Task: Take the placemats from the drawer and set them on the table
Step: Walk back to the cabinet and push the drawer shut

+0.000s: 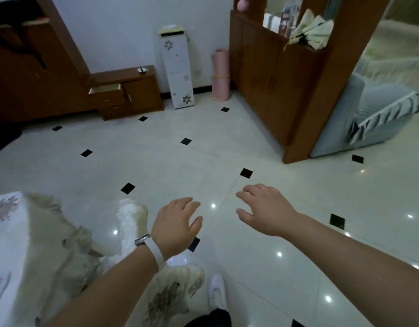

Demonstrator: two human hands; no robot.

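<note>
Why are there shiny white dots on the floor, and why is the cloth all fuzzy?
Head view: the dots are light glare on the glossy floor; the tablecloth is smeared by motion blur; the wide lens bends the wooden cabinet and its straight edges; the room looks dim overall.

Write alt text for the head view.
The left hand and right hand reach forward, open and empty, over a glossy white tiled floor. Across the room, the top drawer of a low brown wooden cabinet stands open.
</note>
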